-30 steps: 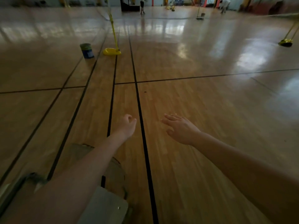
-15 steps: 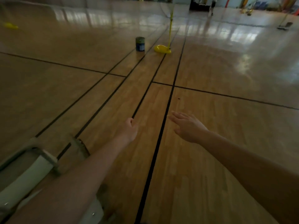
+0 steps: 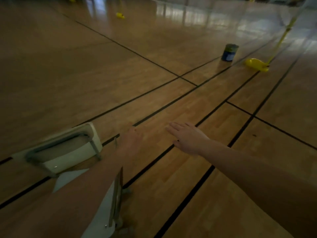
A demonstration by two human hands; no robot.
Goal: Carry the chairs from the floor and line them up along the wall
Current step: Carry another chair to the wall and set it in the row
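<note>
A folded cream-coloured chair [image 3: 68,152] with a grey metal frame lies flat on the wooden gym floor at the lower left, partly hidden under my left forearm. My left hand [image 3: 132,140] stretches forward just past the chair's right edge, holding nothing; its fingers are blurred. My right hand [image 3: 187,136] reaches forward over bare floor to the right of it, fingers straight and empty. Neither hand touches the chair.
A dark blue can [image 3: 229,52] stands on the floor at the upper right. Beside it sits a yellow net-post base [image 3: 256,64] with a slanted yellow pole [image 3: 281,37]. A second yellow base [image 3: 120,15] lies far back. Black court lines cross the floor.
The view has swung left, so the can and yellow base have slid to the right and more of the folded chair shows. Both hands stay stretched forward and empty.
</note>
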